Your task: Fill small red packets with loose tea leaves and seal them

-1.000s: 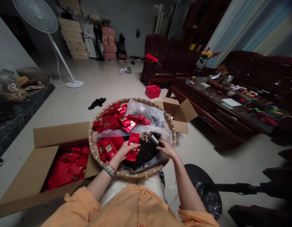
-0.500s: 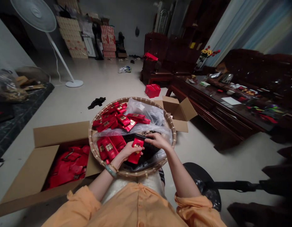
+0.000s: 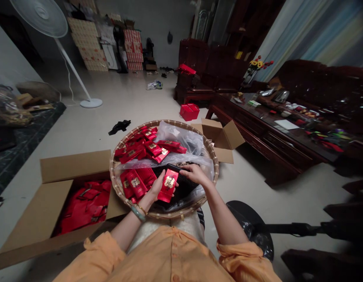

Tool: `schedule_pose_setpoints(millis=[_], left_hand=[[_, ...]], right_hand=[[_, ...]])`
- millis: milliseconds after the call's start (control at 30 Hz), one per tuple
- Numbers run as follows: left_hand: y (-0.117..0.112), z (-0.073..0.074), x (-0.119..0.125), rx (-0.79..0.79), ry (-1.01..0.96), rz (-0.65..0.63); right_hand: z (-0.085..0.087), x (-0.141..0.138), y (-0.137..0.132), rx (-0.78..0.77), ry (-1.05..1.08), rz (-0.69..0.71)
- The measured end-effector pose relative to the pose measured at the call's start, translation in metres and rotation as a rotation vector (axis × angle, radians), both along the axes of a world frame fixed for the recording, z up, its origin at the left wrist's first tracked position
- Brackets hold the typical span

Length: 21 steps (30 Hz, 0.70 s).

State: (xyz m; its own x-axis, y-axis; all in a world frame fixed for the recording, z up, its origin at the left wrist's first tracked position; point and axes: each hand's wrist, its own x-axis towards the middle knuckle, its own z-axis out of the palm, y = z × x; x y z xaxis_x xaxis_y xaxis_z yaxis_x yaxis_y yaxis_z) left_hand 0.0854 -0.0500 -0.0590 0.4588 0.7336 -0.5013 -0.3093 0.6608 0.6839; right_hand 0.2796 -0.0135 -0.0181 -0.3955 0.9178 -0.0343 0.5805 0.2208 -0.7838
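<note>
My left hand [image 3: 157,187], with a green bangle at the wrist, is closed around a red packet [image 3: 169,188] with a gold label and dark characters. The packet stands tilted over the front of a round woven basket [image 3: 113,178]. My right hand [image 3: 193,173] grips a slim black bar-shaped tool [image 3: 173,168], which lies at the packet's top edge. Beneath the hands is dark loose material [image 3: 186,190] on clear plastic sheeting [image 3: 181,135]. Flat red packets [image 3: 137,185] lie left of my left hand, and a heap of red packets [image 3: 152,148] sits farther back.
An open carton [image 3: 56,166] full of red packets stands at the left against the basket. Another open carton [image 3: 225,137] is behind right. A dark wooden table [image 3: 266,133] runs along the right, near a black round stand base [image 3: 266,243]. A white fan [image 3: 91,102] stands back left.
My left thumb has moved off the packet's front to its left edge, so the label shows fully. The black tool has shifted slightly left along the packet's top.
</note>
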Motion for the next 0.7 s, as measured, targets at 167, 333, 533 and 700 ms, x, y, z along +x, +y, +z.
schedule_pose_setpoints(millis=[167,333,533,700], left_hand=[[-0.001,0.006,-0.001,-0.011,-0.021,-0.008],[0.0,-0.002,0.0,0.009,-0.041,-0.023],[-0.001,-0.002,-0.002,0.016,-0.022,-0.002],[0.0,0.004,-0.006,0.03,0.003,0.05]], right_hand=[[-0.003,-0.001,0.0,0.029,-0.017,-0.018],[-0.003,-0.001,0.0,0.03,-0.022,-0.005],[0.003,0.002,-0.001,-0.037,0.036,0.007],[0.01,0.016,0.002,-0.227,0.144,-0.039]])
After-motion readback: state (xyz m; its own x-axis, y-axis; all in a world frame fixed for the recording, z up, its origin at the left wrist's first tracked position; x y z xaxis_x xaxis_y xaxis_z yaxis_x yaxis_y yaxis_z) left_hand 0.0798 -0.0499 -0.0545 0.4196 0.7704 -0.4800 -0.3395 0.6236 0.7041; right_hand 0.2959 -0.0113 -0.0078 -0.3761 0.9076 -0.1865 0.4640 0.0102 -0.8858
